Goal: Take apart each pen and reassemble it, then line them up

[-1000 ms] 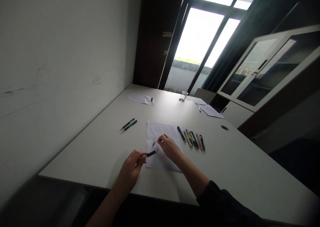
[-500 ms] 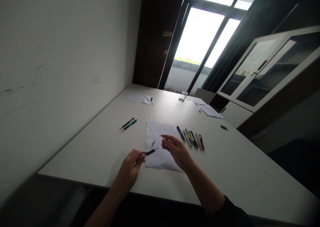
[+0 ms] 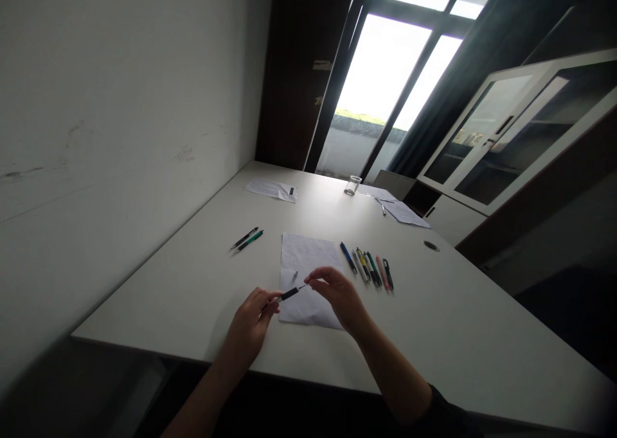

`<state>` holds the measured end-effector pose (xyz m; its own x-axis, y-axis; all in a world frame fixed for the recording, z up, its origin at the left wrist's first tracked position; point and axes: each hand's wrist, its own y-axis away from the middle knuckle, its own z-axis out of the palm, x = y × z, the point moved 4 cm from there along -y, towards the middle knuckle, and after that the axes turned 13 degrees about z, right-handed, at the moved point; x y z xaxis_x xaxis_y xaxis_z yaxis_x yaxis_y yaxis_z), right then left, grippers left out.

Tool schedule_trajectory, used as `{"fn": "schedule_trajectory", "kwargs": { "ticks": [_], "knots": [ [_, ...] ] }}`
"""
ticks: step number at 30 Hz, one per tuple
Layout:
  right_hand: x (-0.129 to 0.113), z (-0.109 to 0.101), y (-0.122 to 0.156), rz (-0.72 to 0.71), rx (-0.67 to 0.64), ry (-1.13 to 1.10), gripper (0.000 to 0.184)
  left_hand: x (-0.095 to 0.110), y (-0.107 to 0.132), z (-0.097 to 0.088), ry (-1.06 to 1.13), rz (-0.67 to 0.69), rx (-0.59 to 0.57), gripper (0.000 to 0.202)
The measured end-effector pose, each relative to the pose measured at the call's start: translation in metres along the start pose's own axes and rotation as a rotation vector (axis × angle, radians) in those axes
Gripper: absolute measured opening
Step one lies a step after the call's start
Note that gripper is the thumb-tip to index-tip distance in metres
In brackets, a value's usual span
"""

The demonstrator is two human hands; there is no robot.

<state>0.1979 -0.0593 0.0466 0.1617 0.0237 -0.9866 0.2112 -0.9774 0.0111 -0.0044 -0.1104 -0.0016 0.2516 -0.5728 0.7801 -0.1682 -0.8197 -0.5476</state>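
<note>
A pen (image 3: 289,294) with a dark grip lies between the fingers of my left hand (image 3: 250,319), pointing up to the right. Its cone is off, and a thin refill end sticks out. At this thin end, the thumb and forefinger of my right hand (image 3: 337,296) are pinched together; whether a tiny part is between them is too small to see. Beneath both hands is a sheet of written paper (image 3: 308,248), and a small silvery pen tip (image 3: 295,275) rests on it just beyond the pen.
Several pens (image 3: 369,271) lie in a row right of the paper. To the left are a black pen (image 3: 245,237) and a green pen (image 3: 249,241). Farther back are a clear glass (image 3: 352,185), papers (image 3: 402,213) and a plastic sleeve (image 3: 270,189). A wall borders the table's left side.
My right hand has moved left and slightly down, and its fingers have closed at the pen's thin end. My left hand and the pen stay in place.
</note>
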Motion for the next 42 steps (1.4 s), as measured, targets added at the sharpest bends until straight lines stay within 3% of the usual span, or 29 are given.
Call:
{"fn": "schedule_trajectory", "kwargs": {
  "ticks": [10, 19, 29, 36, 42],
  "knots": [
    [-0.001, 0.007, 0.002, -0.035, 0.003, 0.091, 0.015, 0.001, -0.001, 0.0, 0.004, 0.0, -0.009, 0.023],
    [-0.006, 0.006, 0.003, -0.158, 0.042, 0.337, 0.014, 0.005, -0.001, 0.0, -0.025, 0.015, -0.023, 0.024],
    [-0.015, 0.006, 0.004, -0.22, -0.04, 0.462, 0.017, 0.012, 0.002, -0.001, -0.181, 0.059, -0.07, 0.028],
    [-0.01, 0.008, 0.003, -0.221, -0.082, 0.495, 0.024, 0.011, 0.001, -0.002, -0.155, 0.034, -0.049, 0.026],
    [0.006, -0.006, -0.023, -0.215, 0.094, 0.659, 0.025, 0.007, 0.002, -0.001, -0.164, 0.031, -0.027, 0.026]
  ]
}}
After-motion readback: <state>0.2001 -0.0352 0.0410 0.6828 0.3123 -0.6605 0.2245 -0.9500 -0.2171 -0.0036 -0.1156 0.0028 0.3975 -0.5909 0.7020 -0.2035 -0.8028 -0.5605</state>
